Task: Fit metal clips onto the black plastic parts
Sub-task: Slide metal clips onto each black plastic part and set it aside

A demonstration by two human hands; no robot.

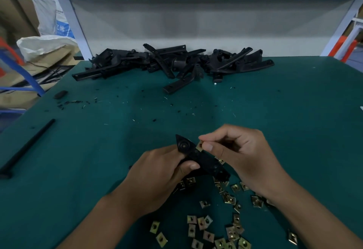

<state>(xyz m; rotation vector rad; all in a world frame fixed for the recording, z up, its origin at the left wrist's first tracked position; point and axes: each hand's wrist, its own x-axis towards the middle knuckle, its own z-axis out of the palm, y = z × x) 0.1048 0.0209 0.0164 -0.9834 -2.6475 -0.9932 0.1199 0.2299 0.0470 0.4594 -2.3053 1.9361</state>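
So the left hand [157,172] is wrapped around a black plastic part [198,158], thumb on top, holding it just above the desk [294,121]. The right hand [235,154] pinches one metal clip [200,146] between thumb and forefinger, right against the part's edge near its pointed end. I'd guess that clip is springy sheet metal, light, with sharp-ish edges, so pinching it by the flat faces like this makes sense. The part looks stiff and light too; gripping it mid-body leaves the end free for the clip to slide on.

Loose clips [216,229] are scattered on the desk under and toward the person, easy to knock about with a wrist. Plenty of green mat sits open between the hands and the pile of black parts [172,64] at the back wall. A black rod [29,146] lies well off left, near the desk's edge.
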